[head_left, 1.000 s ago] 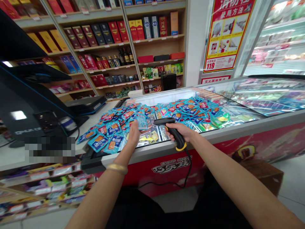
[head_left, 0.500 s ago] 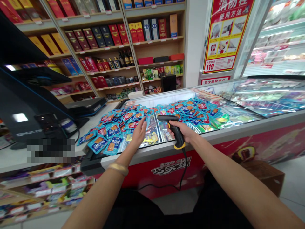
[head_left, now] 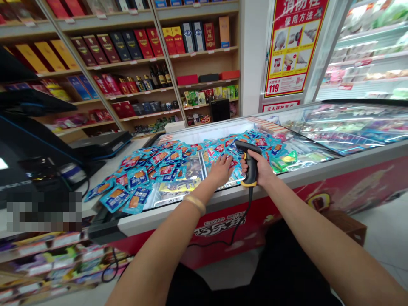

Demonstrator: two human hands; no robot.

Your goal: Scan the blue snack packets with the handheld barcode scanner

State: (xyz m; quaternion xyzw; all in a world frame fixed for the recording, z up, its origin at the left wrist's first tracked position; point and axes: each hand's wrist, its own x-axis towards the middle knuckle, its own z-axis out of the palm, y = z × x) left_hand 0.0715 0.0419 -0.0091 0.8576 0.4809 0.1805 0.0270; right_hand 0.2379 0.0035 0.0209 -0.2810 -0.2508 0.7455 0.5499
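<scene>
My right hand [head_left: 263, 168] is wrapped round the handle of a black and yellow barcode scanner [head_left: 251, 168], whose head points up and left over the packets. My left hand [head_left: 220, 171] is palm down with its fingers spread, at the near edge of the right-hand pile of blue snack packets [head_left: 259, 141]; whether it touches them is unclear. A larger pile of blue packets [head_left: 138, 176] covers the left part of the freezer's glass top [head_left: 191, 168]. The scanner's cable [head_left: 236, 231] hangs down in front of the freezer.
A dark checkout machine [head_left: 28, 144] stands on the counter [head_left: 92, 208] at the left. Shelves [head_left: 135, 63] of boxes and bottles rise behind the freezer. A cardboard box [head_left: 346, 225] sits on the floor at the right.
My left hand has moved right, from the gap between the piles to the right-hand pile. My right hand has shifted right with the scanner. The view has turned slightly.
</scene>
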